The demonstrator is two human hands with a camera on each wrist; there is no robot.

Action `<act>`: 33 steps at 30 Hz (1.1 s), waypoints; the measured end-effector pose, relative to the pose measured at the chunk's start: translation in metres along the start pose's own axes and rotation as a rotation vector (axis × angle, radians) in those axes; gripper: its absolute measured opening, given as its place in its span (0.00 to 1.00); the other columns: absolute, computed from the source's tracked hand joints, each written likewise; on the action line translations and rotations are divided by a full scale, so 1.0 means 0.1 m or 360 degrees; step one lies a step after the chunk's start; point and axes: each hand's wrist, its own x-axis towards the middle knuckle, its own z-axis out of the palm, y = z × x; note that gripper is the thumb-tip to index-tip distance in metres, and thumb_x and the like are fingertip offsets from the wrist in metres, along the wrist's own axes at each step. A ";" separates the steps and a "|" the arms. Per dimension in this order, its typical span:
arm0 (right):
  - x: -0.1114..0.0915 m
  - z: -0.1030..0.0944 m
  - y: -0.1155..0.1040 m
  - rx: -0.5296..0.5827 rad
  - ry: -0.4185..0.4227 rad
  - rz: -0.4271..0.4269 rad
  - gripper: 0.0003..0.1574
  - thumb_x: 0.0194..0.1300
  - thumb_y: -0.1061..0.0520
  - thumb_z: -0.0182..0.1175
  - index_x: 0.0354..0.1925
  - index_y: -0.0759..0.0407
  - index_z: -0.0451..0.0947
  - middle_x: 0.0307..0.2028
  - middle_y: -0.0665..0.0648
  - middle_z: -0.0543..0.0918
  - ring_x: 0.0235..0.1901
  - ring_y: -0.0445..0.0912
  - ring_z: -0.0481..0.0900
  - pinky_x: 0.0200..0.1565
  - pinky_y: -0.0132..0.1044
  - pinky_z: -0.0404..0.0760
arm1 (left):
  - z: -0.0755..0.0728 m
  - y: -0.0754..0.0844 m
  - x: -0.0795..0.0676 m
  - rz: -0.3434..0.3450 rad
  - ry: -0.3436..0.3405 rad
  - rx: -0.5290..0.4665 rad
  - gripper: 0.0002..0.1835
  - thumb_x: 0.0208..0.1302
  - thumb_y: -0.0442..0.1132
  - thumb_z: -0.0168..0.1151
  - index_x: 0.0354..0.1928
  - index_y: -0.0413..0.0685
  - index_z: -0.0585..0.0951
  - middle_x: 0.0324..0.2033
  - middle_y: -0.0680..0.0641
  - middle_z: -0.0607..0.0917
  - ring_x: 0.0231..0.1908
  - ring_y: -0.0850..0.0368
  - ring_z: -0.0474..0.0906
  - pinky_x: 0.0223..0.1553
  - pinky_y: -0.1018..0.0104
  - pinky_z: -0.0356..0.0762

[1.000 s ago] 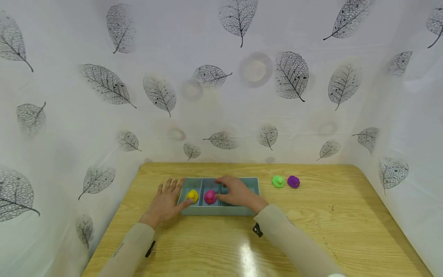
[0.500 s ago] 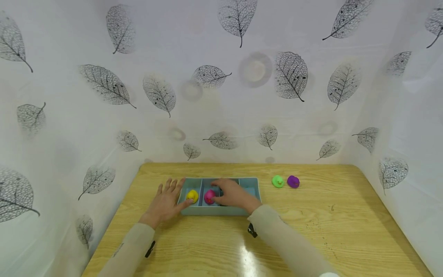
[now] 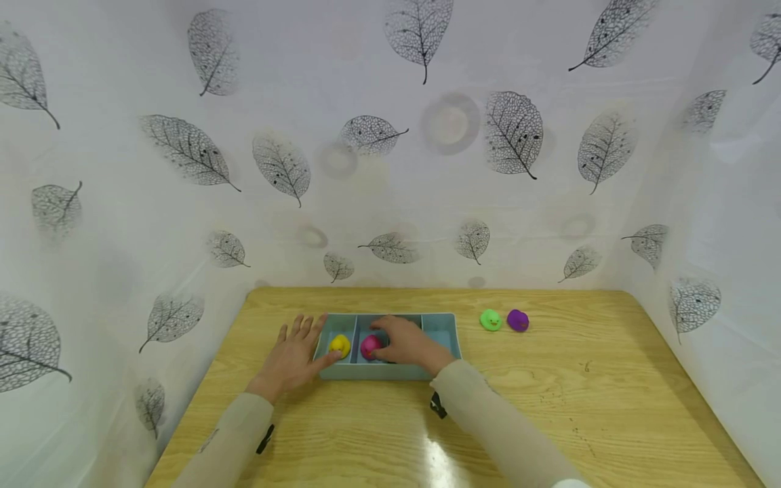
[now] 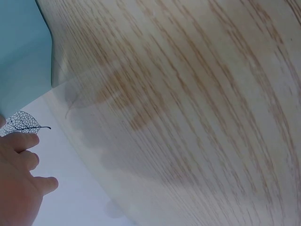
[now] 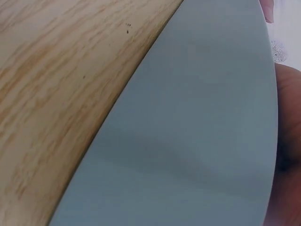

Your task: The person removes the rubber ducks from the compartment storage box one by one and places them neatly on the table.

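Observation:
A blue-grey divided tray [image 3: 379,372] stands on the table with a yellow rubber duck [image 3: 340,344] in its left compartment and a pink rubber duck [image 3: 369,346] in the middle one. My left hand [image 3: 293,356] lies at the tray's left end with fingers spread, its thumb over the front rim and overlapping the yellow duck. From the right, my right hand [image 3: 411,344] reaches over the middle compartment. Its thumb overlaps the pink duck, and its bent index finger arches behind with a small gap to the duck. The other right fingers are hidden.
A green rubber duck [image 3: 491,320] and a purple rubber duck [image 3: 518,320] sit on the wooden table [image 3: 586,393] to the right of the tray. Behind and at both sides hangs a white curtain [image 3: 390,183] with a leaf print.
My right hand has shifted left over the middle compartment, closer around the pink duck, uncovering the right compartment. The left hand and the ducks stay nearly where they were.

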 end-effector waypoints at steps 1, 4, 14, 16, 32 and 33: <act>0.00 0.00 -0.01 -0.0009 0.0003 0.0003 0.37 0.67 0.49 0.73 0.68 0.61 0.77 0.67 0.61 0.81 0.67 0.56 0.80 0.70 0.52 0.78 | 0.00 0.00 0.00 -0.0001 0.0000 0.0000 0.51 0.74 0.73 0.50 0.86 0.50 0.51 0.79 0.29 0.61 0.82 0.28 0.48 0.78 0.24 0.44; 0.01 0.01 -0.04 -0.0022 0.0004 0.0021 0.36 0.66 0.50 0.74 0.67 0.61 0.79 0.66 0.61 0.82 0.65 0.57 0.81 0.69 0.52 0.78 | -0.01 0.01 0.00 -0.0004 -0.0006 -0.0004 0.51 0.74 0.72 0.50 0.86 0.50 0.51 0.79 0.28 0.61 0.82 0.28 0.48 0.78 0.25 0.44; 0.05 0.05 -0.10 -0.0056 -0.0014 0.0074 0.34 0.65 0.51 0.74 0.66 0.60 0.80 0.65 0.61 0.83 0.63 0.56 0.82 0.67 0.50 0.80 | 0.00 0.02 -0.01 -0.0002 0.0000 -0.0016 0.51 0.74 0.72 0.51 0.85 0.48 0.52 0.79 0.28 0.61 0.82 0.28 0.48 0.78 0.24 0.44; 0.07 0.06 -0.11 -0.0038 -0.0016 0.0090 0.35 0.65 0.51 0.74 0.66 0.60 0.80 0.64 0.61 0.83 0.63 0.56 0.82 0.66 0.50 0.81 | 0.00 0.02 -0.01 -0.0002 0.0004 -0.0015 0.51 0.74 0.72 0.51 0.85 0.48 0.52 0.79 0.28 0.61 0.82 0.28 0.48 0.78 0.24 0.44; 0.13 0.10 -0.19 -0.0066 -0.0024 0.0202 0.33 0.64 0.52 0.75 0.66 0.57 0.81 0.60 0.58 0.87 0.57 0.52 0.85 0.60 0.47 0.84 | 0.02 -0.01 -0.01 0.0001 0.0022 -0.0014 0.51 0.74 0.72 0.50 0.85 0.50 0.52 0.79 0.29 0.61 0.82 0.28 0.48 0.78 0.24 0.45; 0.13 0.10 -0.19 -0.0062 -0.0027 0.0206 0.33 0.64 0.52 0.75 0.66 0.57 0.81 0.60 0.58 0.87 0.57 0.52 0.85 0.61 0.47 0.84 | 0.02 -0.01 -0.01 0.0002 0.0020 -0.0016 0.50 0.74 0.72 0.50 0.85 0.49 0.52 0.79 0.29 0.61 0.82 0.28 0.48 0.78 0.24 0.45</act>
